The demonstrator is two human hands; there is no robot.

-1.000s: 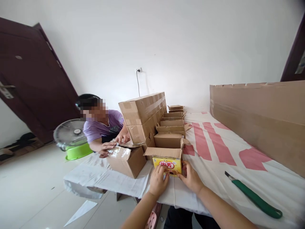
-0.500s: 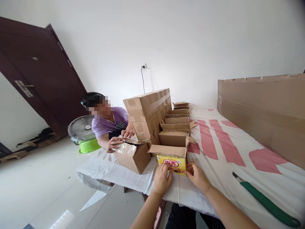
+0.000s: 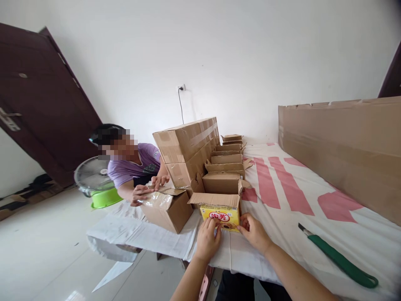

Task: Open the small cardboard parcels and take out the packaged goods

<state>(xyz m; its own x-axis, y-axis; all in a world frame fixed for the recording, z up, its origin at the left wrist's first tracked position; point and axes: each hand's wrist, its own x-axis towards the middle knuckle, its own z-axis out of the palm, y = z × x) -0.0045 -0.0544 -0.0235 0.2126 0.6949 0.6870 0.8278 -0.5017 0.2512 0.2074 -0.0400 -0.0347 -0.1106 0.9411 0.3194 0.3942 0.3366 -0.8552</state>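
A yellow box (image 3: 226, 213) with red and white lettering stands upright at the table's front edge, against the nearest open carton (image 3: 216, 199). My left hand (image 3: 207, 238) has its fingers on the box's lower left front. At the box's lower right corner, my right hand (image 3: 254, 229) grips the edge between thumb and fingers. Behind the yellow box a row of open cartons (image 3: 223, 177) with raised flaps runs back toward the wall.
To the left, a person (image 3: 134, 163) presses both hands on a taped carton (image 3: 171, 211). Stacked closed cartons (image 3: 188, 144) stand behind it. A green-handled knife (image 3: 341, 259) lies at the right, before a long cardboard panel (image 3: 338, 146).
The view has turned slightly right, so everything appears shifted left. Both my hands remain on the yellow box, which shows little other change.
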